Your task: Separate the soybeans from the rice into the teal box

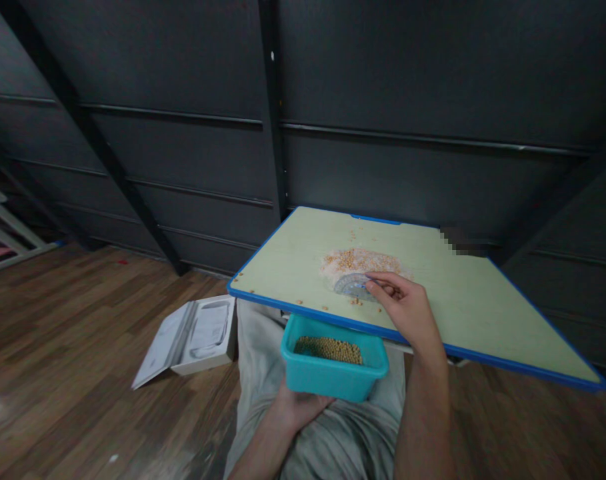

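While the right hand (395, 293) pinched a clear protractor (351, 285) beside pale grains (329, 268) on the counter (473, 300), the left hand (303, 405), grip unclear, sat beneath a turquoise tub (327, 379); beans (333, 350) already lay inside, others among the grains.

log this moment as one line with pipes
right hand: holds clear protractor at grain pile on table | left hand: under teal tub of beans | white box: open on floor
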A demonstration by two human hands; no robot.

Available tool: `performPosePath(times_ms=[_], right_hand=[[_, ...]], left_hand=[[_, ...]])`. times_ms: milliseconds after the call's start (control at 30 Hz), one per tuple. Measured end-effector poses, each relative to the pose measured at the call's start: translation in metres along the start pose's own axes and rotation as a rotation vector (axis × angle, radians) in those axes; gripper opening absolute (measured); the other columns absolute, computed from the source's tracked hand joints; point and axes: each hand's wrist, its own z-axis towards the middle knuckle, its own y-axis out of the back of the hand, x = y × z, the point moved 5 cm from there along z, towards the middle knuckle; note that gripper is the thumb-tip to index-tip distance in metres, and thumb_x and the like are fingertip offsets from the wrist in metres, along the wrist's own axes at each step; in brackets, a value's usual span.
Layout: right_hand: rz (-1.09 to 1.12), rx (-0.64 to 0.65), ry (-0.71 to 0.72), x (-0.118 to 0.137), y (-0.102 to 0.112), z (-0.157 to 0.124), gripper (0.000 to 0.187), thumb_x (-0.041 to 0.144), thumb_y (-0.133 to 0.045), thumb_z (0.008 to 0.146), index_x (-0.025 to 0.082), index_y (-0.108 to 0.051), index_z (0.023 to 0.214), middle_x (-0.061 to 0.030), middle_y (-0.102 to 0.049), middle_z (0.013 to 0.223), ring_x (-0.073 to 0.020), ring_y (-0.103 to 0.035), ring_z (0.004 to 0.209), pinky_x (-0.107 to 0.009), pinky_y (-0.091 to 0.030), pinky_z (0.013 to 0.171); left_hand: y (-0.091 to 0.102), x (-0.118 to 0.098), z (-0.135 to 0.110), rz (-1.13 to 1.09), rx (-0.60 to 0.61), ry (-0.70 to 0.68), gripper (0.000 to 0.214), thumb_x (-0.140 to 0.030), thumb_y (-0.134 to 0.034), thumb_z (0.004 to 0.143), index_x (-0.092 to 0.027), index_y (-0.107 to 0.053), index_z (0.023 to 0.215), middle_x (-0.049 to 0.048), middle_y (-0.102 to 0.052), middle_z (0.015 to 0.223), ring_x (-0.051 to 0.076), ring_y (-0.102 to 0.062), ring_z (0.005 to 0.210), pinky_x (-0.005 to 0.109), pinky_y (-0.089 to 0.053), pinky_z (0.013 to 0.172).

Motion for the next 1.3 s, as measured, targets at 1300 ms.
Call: performPosePath(times_ms=[1300], right_hand=[[0.05,0.0,-0.001,0.004,0.0,0.002,0.023,0.04,-0.085,0.085,0.021,-0.089,0.098,-0.0071,-0.083,0.086,-0.0199,-0.063,0.068,-0.033,-0.05,0.063]], left_hand=[[0.002,0.003,0.003,-0.097,0.081,0.012,0.035,-0.039,-0.093,0.072,-0.026,-0.08,0.101,0.0115,-0.089,0.119,0.042,-0.072,0.137,0.056,-0.055,0.123]])
